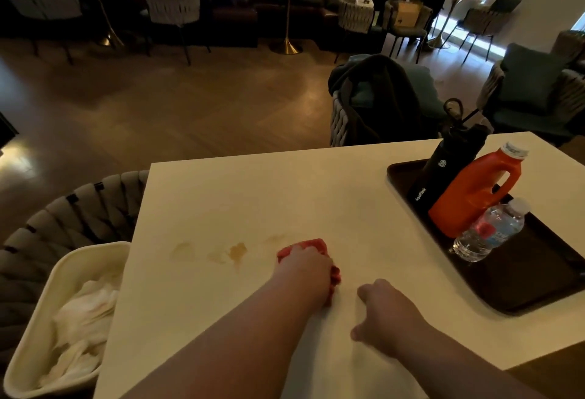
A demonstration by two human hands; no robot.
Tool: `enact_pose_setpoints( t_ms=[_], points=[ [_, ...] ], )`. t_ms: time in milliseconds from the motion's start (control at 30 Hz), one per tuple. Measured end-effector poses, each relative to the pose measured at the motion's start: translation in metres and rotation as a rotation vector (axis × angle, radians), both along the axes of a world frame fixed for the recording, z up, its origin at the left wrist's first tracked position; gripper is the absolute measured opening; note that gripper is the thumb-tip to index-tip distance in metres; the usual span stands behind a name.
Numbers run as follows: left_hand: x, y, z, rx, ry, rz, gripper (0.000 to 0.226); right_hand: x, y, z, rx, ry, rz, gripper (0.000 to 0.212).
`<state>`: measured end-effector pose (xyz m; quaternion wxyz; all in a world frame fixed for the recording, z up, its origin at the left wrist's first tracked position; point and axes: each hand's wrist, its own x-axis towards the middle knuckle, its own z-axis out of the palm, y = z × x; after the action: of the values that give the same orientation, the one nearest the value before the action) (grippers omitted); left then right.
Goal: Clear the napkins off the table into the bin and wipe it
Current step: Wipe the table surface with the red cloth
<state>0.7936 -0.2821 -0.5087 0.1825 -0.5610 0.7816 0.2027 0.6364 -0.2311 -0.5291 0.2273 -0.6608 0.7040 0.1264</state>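
Wiping stage: left hand (308,267) pressed down on a bunched red cloth (311,246).

Fingers curled closed over the cloth; right hand (384,316) rests loosely open, empty, on the smooth pale desk (285,196). The cloth looks soft and light, best gripped bunched from above. Brownish stains (235,251) sit just left. Crumpled white napkins (84,319) lie in the bin (47,297).

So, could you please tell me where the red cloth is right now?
In the head view, the red cloth lies low and central on the white table, bunched under the left hand, just right of the brown stains.
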Motion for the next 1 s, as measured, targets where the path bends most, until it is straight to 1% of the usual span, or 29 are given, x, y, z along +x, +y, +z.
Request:
enact_pose_setpoints(
  t_ms=[33,100,167,233,333,400,467,533,567,633,667,700,733,767,800,833,867,900,967,1000],
  points=[
    [-0.007,-0.006,-0.004,0.055,-0.073,-0.044,0.062,-0.001,0.0,0.0,0.004,0.006,0.0,0.057],
    [-0.014,-0.013,-0.008,0.115,-0.115,-0.067,0.062,-0.001,0.001,-0.002,-0.002,0.022,0.008,0.053],
    [-0.019,-0.019,-0.013,0.137,-0.06,-0.026,0.058,0.001,0.002,-0.006,-0.027,0.011,-0.004,0.053],
    [-0.022,-0.024,-0.018,0.155,0.009,0.051,0.053,0.003,0.001,-0.007,-0.036,0.006,-0.015,0.057],
    [-0.024,-0.034,-0.026,0.126,0.125,0.152,0.048,0.001,0.001,-0.009,-0.04,0.006,-0.003,0.064],
    [-0.024,-0.039,-0.033,0.152,0.24,0.305,0.041,-0.001,0.001,-0.009,-0.048,-0.008,0.004,0.066],
    [-0.019,-0.047,-0.047,0.177,0.451,0.553,0.03,-0.003,0.001,-0.008,-0.042,-0.02,0.015,0.065],
    [-0.006,-0.058,-0.067,0.189,0.586,0.754,0.027,-0.005,0.001,-0.007,-0.034,-0.026,0.032,0.061],
    [0.001,-0.064,-0.07,0.208,0.672,0.889,0.025,-0.005,0.001,-0.006,-0.033,-0.028,0.038,0.06],
    [0.018,-0.073,-0.061,0.229,0.833,1.081,0.019,-0.005,0.001,-0.006,-0.044,-0.034,0.049,0.061],
    [0.026,-0.079,-0.054,0.23,0.92,1.232,0.018,-0.005,0.002,-0.007,-0.051,-0.036,0.057,0.061],
    [0.035,-0.082,-0.047,0.247,0.96,1.382,0.019,-0.006,0.003,-0.008,-0.052,-0.034,0.063,0.062],
    [0.047,-0.087,-0.047,0.275,0.931,1.552,0.019,-0.006,0.004,-0.008,-0.053,-0.032,0.065,0.062],
    [0.059,-0.091,-0.049,0.321,0.941,1.643,0.019,-0.007,0.004,-0.009,-0.057,-0.03,0.068,0.062],
    [0.067,-0.093,-0.055,0.38,1.019,1.676,0.021,-0.007,0.005,-0.009,-0.063,-0.032,0.068,0.063],
    [0.075,-0.092,-0.061,0.361,1.043,1.69,0.024,-0.008,0.005,-0.008,-0.065,-0.033,0.067,0.064],
    [0.082,-0.088,-0.064,0.376,1.046,1.711,0.027,-0.008,0.005,-0.008,-0.064,-0.035,0.066,0.065],
    [0.086,-0.081,-0.06,0.398,1.036,1.676,0.028,-0.007,0.005,-0.008,-0.062,-0.033,0.067,0.065],
    [0.09,-0.068,-0.06,0.42,1.055,1.67,0.027,-0.006,0.005,-0.008,-0.063,-0.028,0.072,0.064],
    [0.088,-0.063,-0.056,0.459,1.095,1.655,0.027,-0.006,0.005,-0.008,-0.066,-0.025,0.075,0.063]
  ],
)
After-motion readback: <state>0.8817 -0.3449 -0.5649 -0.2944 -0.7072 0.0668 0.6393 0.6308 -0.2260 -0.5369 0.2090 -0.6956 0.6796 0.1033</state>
